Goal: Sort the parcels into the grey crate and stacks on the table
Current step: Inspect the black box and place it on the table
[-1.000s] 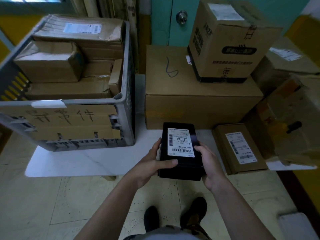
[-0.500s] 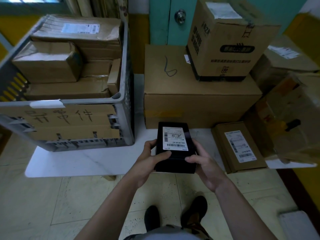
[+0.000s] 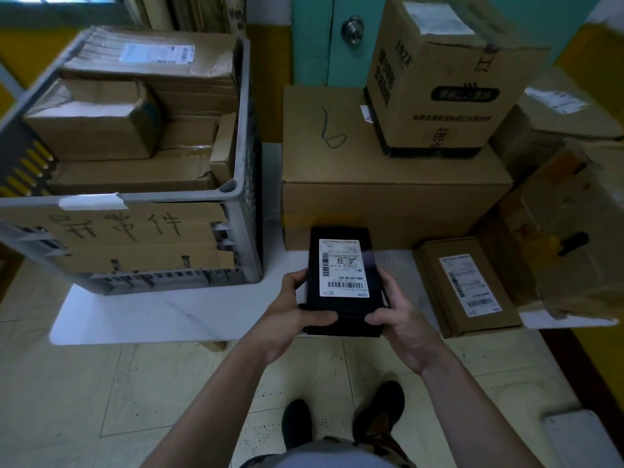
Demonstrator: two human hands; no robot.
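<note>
Black parcel (image 3: 347,307) | white barcode label (image 3: 342,268) | gripped by left hand (image 3: 287,309), right hand (image 3: 401,312)

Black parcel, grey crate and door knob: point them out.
black parcel (image 3: 341,268): head view, on its white label.
grey crate (image 3: 175,197): head view, on its near rim.
door knob (image 3: 352,28): head view, on its round front.

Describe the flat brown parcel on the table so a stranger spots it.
Find the big carton in the middle of the table. Before its right end, at the near edge, lies the flat parcel. Unlike its bulky neighbours, it is thin, its white label facing up.
</note>
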